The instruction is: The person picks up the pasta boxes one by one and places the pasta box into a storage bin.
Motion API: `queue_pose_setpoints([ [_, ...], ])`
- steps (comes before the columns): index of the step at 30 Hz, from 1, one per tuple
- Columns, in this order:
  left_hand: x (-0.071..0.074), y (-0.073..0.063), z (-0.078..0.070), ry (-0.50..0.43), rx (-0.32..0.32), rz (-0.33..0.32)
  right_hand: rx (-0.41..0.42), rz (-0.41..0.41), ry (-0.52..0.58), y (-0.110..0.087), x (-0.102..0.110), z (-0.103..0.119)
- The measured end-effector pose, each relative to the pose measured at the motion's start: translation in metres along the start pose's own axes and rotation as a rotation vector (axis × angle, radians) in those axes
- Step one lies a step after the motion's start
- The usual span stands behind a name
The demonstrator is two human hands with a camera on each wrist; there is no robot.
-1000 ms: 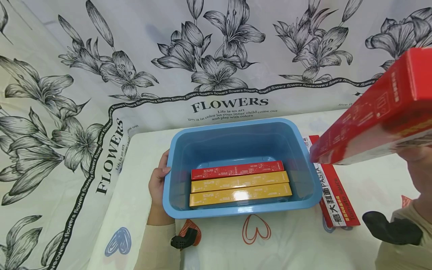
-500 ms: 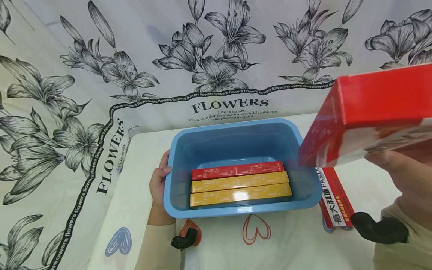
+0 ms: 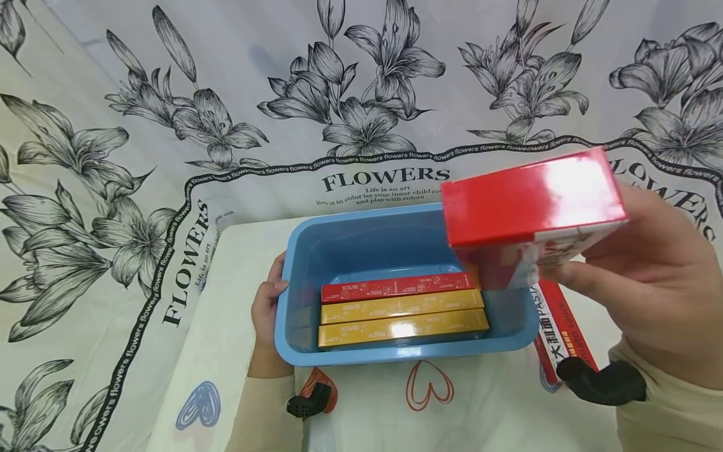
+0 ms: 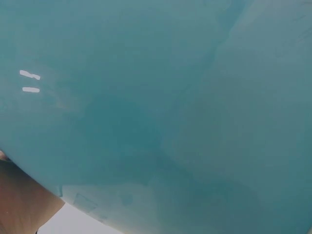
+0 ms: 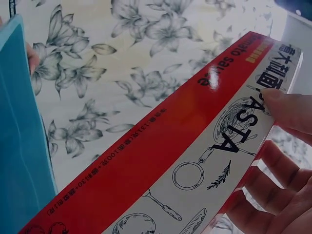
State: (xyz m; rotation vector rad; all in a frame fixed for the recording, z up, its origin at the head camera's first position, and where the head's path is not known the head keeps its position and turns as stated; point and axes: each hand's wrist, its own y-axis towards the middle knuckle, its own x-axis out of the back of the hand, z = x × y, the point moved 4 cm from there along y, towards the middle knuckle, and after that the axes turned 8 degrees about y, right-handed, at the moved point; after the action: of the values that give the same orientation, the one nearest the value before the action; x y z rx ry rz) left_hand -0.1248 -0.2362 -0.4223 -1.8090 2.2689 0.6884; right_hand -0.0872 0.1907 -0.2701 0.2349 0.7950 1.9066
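My right hand [image 3: 661, 282] grips a red-and-white pasta box [image 3: 533, 198] over the right part of a blue plastic tub [image 3: 390, 356]. One red end of the box tilts up toward the head camera. In the right wrist view the box's printed front [image 5: 170, 151] shows "PASTA" and "tomato sauce", with thumb and fingers pinching its edge. My left hand [image 3: 268, 314] holds the tub's left side, thumb at the rim. Inside the tub, one red box [image 3: 395, 287] stands on edge behind two yellow boxes [image 3: 401, 306]. The tub's blue wall [image 4: 161, 97] fills most of the left wrist view.
Another red-and-white pasta box [image 3: 565, 336] lies on the table right of the tub, partly covered by the right hand and wrist device. The pale tablecloth [image 3: 361, 408] has heart prints. A flower-patterned curtain [image 3: 226, 50] stands behind and to the left.
My right hand has carried the pasta box leftward from the far right to over the tub, and the box has turned end-up toward the camera. My left hand stays on the tub.
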Motion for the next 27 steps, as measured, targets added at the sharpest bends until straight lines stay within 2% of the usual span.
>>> queue_pose_setpoints([
  [3,0.001,0.000,0.000,-0.004,0.002,-0.008,-0.009,0.065,-0.027,0.005,-0.013,0.000],
  [7,0.001,0.000,0.001,0.017,0.015,-0.036,0.058,0.126,-0.036,0.015,-0.029,-0.002],
  [10,0.000,-0.001,0.000,0.043,0.022,-0.042,0.093,0.161,-0.009,0.019,-0.033,-0.006],
  [14,-0.002,-0.002,0.000,0.074,0.028,-0.042,0.084,0.185,-0.006,0.020,-0.037,-0.008],
  [19,-0.003,-0.001,-0.002,0.085,0.022,-0.044,0.149,0.241,0.050,0.025,-0.046,-0.016],
  [22,-0.002,-0.001,-0.002,0.091,0.021,-0.046,0.137,0.269,0.018,0.028,-0.050,-0.019],
  [27,-0.002,-0.002,-0.002,0.101,0.027,-0.047,0.056,0.298,-0.126,0.030,-0.057,-0.024],
])
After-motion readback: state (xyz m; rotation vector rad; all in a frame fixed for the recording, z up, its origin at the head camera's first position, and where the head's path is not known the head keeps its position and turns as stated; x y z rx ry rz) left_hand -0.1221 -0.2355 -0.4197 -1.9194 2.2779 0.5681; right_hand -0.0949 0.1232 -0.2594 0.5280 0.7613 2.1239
